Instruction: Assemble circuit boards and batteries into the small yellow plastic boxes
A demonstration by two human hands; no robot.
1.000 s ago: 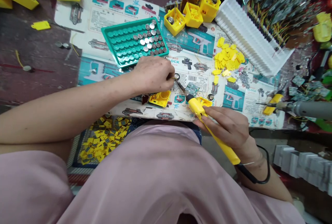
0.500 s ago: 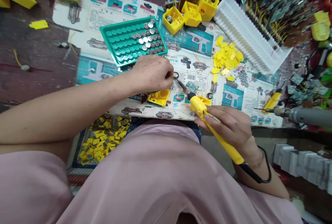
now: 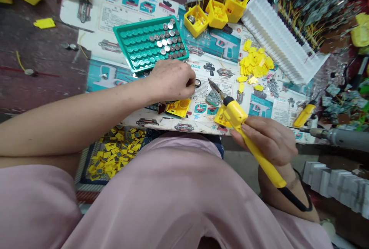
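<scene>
In the head view, the left hand (image 3: 170, 80) pinches a small round metal cell (image 3: 197, 83) against the printed paper (image 3: 129, 10), just below the green tray (image 3: 122, 34). The right hand (image 3: 268, 139) grips the yellow soldering iron (image 3: 248, 133), fingers wrapped round the handle. Its long axis runs diagonally, tip pointing up-left toward the cell but clear of it. A slip could burn nearby fingertips or scorch the paper.

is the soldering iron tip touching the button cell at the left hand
No: the soldering iron in the right hand has its tip apart from the button cell pinched by the left hand.
</scene>
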